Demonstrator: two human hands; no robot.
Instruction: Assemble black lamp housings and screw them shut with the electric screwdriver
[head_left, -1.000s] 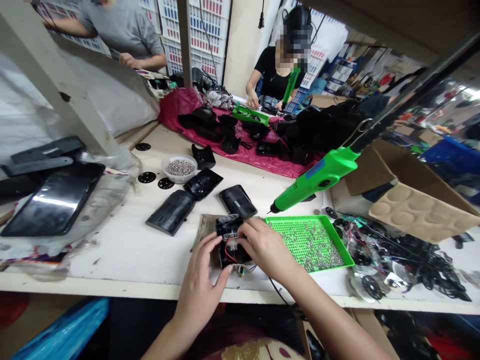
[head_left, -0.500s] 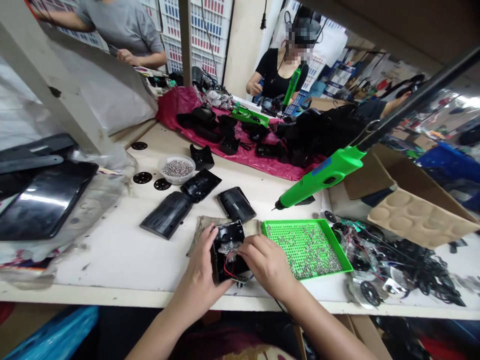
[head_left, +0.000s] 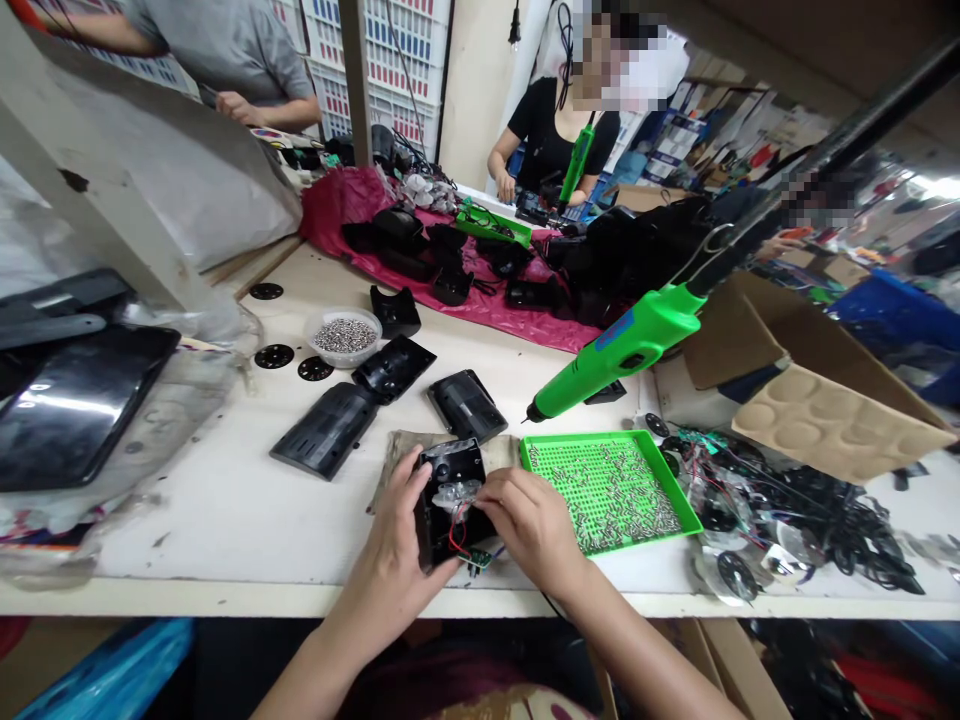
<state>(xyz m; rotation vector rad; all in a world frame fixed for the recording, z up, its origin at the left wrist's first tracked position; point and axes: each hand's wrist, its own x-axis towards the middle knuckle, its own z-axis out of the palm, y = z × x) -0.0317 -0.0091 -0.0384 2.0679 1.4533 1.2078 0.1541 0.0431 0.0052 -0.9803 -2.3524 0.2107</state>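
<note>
My left hand (head_left: 401,525) is closed around the left side of a black plastic housing (head_left: 442,463), tilted over a flat brown pad (head_left: 390,460). Inside the housing sits a clear plastic part (head_left: 456,494) with red wires (head_left: 454,537) running down to a small green circuit board (head_left: 478,558) at the lower edge. The fingers of my right hand (head_left: 536,525) are pinched together at the right side of the clear part; what they grip is mostly hidden. Just right of that hand lies a green tray (head_left: 694,520) of small screws.
A green electric screwdriver (head_left: 622,350) hangs above the tray. Black shell pieces (head_left: 326,430) and a bowl of small metal pieces (head_left: 345,335) lie behind my hands. Wired parts (head_left: 750,500) and a cardboard box (head_left: 840,430) are at right. A co-worker (head_left: 555,150) sits opposite.
The view has shifted slightly. Both hands stay at the housing, and the clear part inside now sits flatter. The co-worker opposite has lowered a hand toward the parts there.
</note>
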